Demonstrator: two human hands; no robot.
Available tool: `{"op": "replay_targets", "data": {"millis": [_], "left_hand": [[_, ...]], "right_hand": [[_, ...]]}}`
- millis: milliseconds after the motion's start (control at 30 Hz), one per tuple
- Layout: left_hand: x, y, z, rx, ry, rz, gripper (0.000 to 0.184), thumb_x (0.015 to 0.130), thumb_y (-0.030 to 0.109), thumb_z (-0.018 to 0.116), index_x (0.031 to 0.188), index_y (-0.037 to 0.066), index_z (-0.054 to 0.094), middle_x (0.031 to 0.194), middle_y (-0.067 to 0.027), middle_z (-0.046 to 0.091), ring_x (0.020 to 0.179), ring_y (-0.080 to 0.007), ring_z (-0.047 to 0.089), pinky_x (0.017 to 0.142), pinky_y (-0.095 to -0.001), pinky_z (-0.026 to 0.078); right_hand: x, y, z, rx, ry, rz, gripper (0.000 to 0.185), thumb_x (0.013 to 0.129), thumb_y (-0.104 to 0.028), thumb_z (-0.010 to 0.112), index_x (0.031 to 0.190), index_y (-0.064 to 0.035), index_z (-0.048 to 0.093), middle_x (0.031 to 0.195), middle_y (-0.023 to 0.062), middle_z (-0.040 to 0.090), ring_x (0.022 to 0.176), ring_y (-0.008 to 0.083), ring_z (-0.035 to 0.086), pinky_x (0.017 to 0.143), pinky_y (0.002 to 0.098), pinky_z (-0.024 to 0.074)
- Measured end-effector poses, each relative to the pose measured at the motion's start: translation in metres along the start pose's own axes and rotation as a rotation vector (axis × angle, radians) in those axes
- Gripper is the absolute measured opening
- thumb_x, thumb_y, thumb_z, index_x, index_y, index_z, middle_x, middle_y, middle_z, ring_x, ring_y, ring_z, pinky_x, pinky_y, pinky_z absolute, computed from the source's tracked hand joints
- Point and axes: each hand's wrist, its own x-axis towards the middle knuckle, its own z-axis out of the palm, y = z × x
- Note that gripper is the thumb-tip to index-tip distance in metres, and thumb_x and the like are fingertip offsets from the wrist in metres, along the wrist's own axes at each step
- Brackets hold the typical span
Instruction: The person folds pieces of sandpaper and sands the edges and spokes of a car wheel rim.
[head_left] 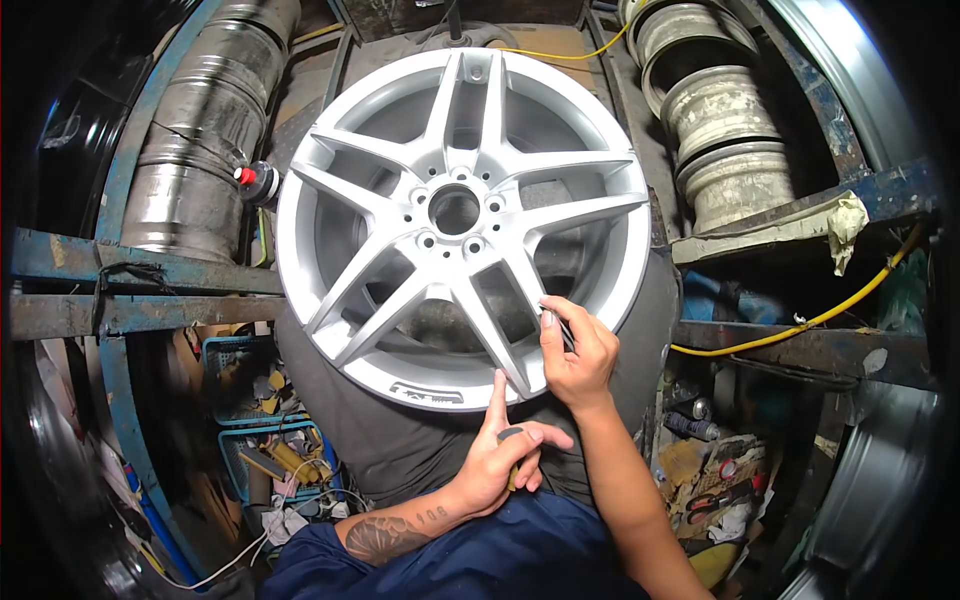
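Note:
A silver alloy wheel rim (468, 283) with paired spokes lies face up over my grey-trousered legs. My right hand (577, 358) is at its lower right spoke, thumb and forefinger pinched together at the spoke's edge. A slim dark thing (566, 338) shows between those fingers; its kind cannot be made out. My left hand (497, 462) is below the rim, forefinger stretched up to touch the lower spoke's end. Its other fingers curl around a small dark and yellowish thing (511, 436), mostly hidden in the palm. A dark printed mark (427, 394) is on the rim's lower lip.
Bare metal wheel barrels (200, 150) stack on the left rack, and worn wheels (725, 140) on the right. A red-capped bottle (258, 181) stands near the rim. Blue baskets (232, 436) hold scraps. A yellow hose (820, 318) runs along the right, above red-handled pliers (728, 497).

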Motion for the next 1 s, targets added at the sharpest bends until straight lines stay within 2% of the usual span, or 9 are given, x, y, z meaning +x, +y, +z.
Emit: {"op": "replay_targets", "data": {"millis": [100, 300, 433, 533, 600, 833, 900, 933, 1000], "left_hand": [[0.011, 0.002, -0.012, -0.057, 0.053, -0.020, 0.094, 0.108, 0.012, 0.045, 0.161, 0.030, -0.031, 0.117, -0.0274, 0.066, 0.056, -0.0109, 0.048, 0.058, -0.0301, 0.052], [-0.004, 0.000, 0.002, 0.060, -0.040, -0.036, 0.095, 0.107, 0.012, 0.045, 0.161, 0.029, -0.031, 0.115, -0.0273, 0.066, 0.055, -0.0114, 0.049, 0.059, -0.0308, 0.053], [0.005, 0.005, -0.005, 0.010, 0.040, 0.004, 0.095, 0.105, 0.012, 0.046, 0.162, 0.027, -0.029, 0.113, -0.0257, 0.067, 0.055, -0.0114, 0.048, 0.057, -0.0309, 0.052], [0.009, 0.007, -0.007, -0.082, 0.081, -0.012, 0.094, 0.106, 0.013, 0.046, 0.163, 0.029, -0.026, 0.104, -0.0226, 0.067, 0.053, -0.0122, 0.048, 0.055, -0.0306, 0.050], [0.004, 0.004, -0.004, 0.038, 0.012, -0.024, 0.094, 0.106, 0.013, 0.047, 0.163, 0.029, -0.026, 0.102, -0.0227, 0.067, 0.052, -0.0123, 0.049, 0.055, -0.0306, 0.051], [0.006, 0.002, -0.019, 0.163, 0.008, 0.021, 0.094, 0.106, 0.014, 0.051, 0.164, 0.023, -0.023, 0.097, -0.0233, 0.067, 0.050, -0.0130, 0.050, 0.054, -0.0311, 0.052], [0.010, 0.005, -0.022, 0.196, 0.057, 0.017, 0.094, 0.106, 0.014, 0.051, 0.165, 0.021, -0.022, 0.092, -0.0227, 0.067, 0.050, -0.0140, 0.050, 0.054, -0.0314, 0.052], [0.007, 0.009, -0.019, 0.293, 0.098, 0.014, 0.093, 0.104, 0.013, 0.056, 0.167, 0.016, -0.012, 0.084, -0.0161, 0.067, 0.054, -0.0118, 0.050, 0.057, -0.0289, 0.050], [0.002, 0.018, -0.018, 0.679, 0.139, 0.185, 0.080, 0.101, 0.009, 0.061, 0.166, 0.010, 0.014, 0.076, -0.0077, 0.064, 0.054, -0.0086, 0.048, 0.057, -0.0263, 0.047]], "right_hand": [[0.000, 0.000, -0.001, 0.039, 0.051, 0.003, 0.025, 0.090, -0.007, 0.075, 0.114, -0.0022, 0.074, 0.093, 0.0148, 0.077, 0.078, 0.0307, 0.074, 0.071, 0.0361, 0.0558], [-0.006, 0.006, -0.003, 0.227, 0.106, 0.064, 0.030, 0.093, -0.007, 0.074, 0.121, 0.0020, 0.071, 0.104, 0.0189, 0.076, 0.090, 0.0282, 0.077, 0.081, 0.0354, 0.0581], [-0.012, 0.006, -0.004, 0.416, 0.100, 0.256, 0.026, 0.098, -0.008, 0.071, 0.121, 0.0044, 0.069, 0.106, 0.0174, 0.075, 0.092, 0.0246, 0.077, 0.081, 0.0326, 0.0583], [-0.014, 0.007, -0.007, 0.496, 0.089, 0.260, 0.025, 0.105, -0.012, 0.060, 0.125, 0.0042, 0.062, 0.098, 0.0133, 0.073, 0.082, 0.0144, 0.067, 0.072, 0.0263, 0.0536], [-0.015, 0.010, -0.007, 0.527, 0.065, 0.269, 0.024, 0.109, -0.016, 0.054, 0.123, 0.0031, 0.057, 0.091, 0.0116, 0.071, 0.073, 0.0092, 0.061, 0.068, 0.0232, 0.0503], [-0.015, 0.009, -0.008, 0.588, 0.082, 0.291, 0.020, 0.108, -0.016, 0.054, 0.119, 0.0014, 0.054, 0.085, 0.0096, 0.068, 0.071, 0.0094, 0.059, 0.066, 0.0224, 0.0481], [-0.014, 0.011, -0.007, 0.665, 0.144, 0.312, 0.016, 0.106, -0.009, 0.060, 0.118, 0.0009, 0.058, 0.091, 0.0078, 0.069, 0.075, 0.0091, 0.063, 0.067, 0.0223, 0.0505], [-0.012, 0.008, -0.008, 0.676, 0.167, 0.325, 0.017, 0.105, -0.008, 0.061, 0.119, 0.0004, 0.057, 0.094, 0.0081, 0.068, 0.078, 0.0096, 0.063, 0.068, 0.0226, 0.0512], [-0.010, 0.009, -0.008, 0.749, 0.185, 0.335, 0.024, 0.102, -0.005, 0.066, 0.123, -0.0005, 0.055, 0.105, 0.0091, 0.066, 0.090, 0.0105, 0.065, 0.075, 0.0230, 0.0526]]}}
